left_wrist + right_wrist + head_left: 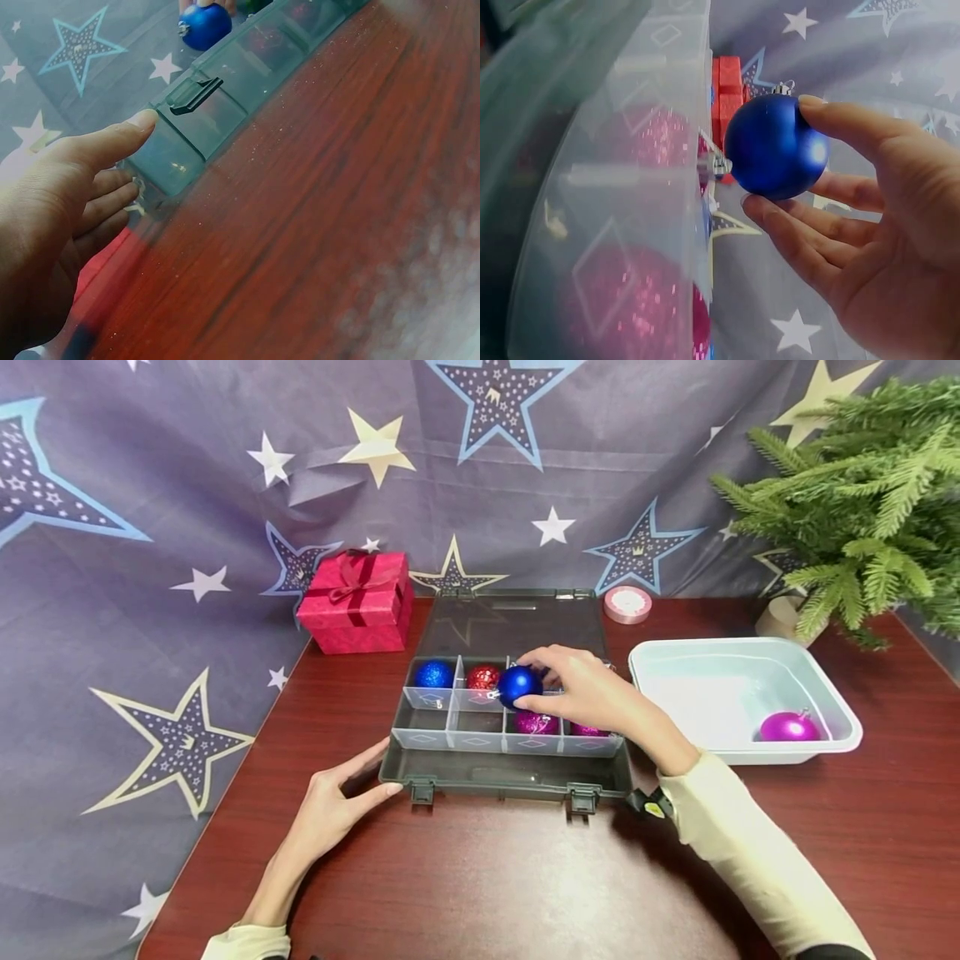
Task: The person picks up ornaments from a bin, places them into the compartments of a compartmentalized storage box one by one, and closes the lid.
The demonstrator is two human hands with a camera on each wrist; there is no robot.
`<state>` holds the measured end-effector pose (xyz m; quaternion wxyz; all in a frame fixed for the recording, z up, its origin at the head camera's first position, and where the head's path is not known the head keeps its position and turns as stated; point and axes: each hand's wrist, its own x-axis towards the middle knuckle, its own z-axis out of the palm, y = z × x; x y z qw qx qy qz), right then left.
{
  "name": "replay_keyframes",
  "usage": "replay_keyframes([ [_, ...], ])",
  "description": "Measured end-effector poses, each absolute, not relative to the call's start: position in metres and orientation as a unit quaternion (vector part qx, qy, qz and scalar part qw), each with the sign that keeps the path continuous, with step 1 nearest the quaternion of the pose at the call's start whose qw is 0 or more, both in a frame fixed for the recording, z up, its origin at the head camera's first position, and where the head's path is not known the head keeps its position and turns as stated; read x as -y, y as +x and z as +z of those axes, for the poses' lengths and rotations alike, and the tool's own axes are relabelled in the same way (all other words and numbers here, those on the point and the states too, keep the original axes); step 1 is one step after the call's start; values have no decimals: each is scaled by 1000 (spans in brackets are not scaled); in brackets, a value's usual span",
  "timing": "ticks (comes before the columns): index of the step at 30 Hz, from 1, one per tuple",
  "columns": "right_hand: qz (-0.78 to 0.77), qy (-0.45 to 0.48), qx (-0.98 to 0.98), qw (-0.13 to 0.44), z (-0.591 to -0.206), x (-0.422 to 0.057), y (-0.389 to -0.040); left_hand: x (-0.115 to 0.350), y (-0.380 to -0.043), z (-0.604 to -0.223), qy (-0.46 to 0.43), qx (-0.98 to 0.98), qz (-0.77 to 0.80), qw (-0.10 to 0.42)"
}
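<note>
A matte blue Christmas ball (519,686) is pinched between the thumb and fingers of my right hand (581,689), above the divided plastic box (480,742). In the right wrist view the same blue ball (776,146) shows its silver cap. Inside the box sit a glittery blue ball (433,674), a glittery red ball (483,677) and two glittery magenta balls (536,723). My right hand hides part of the back row. My left hand (330,810) touches the box's front left corner, its thumb on the front edge and fingers along the side.
Right of the box stands a white basin (697,693) holding a shiny magenta ball (790,727). Behind are a red gift box (356,602), a pink ribbon roll (627,604) and a small fir tree (862,502). The box's lid (517,622) lies back toward the star-patterned cloth.
</note>
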<state>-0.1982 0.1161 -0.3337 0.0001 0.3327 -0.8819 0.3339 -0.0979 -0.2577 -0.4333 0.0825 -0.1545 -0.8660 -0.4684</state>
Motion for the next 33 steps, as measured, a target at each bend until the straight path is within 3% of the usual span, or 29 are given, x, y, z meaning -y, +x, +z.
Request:
replay_keyframes([
  [18,318,355,879,-6,-338,-82,-203,258,-97,-435,-148,867,-468,84],
  [33,320,351,880,-21,-339,-83,-204,257,-99,-434,-146,869,-465,88],
])
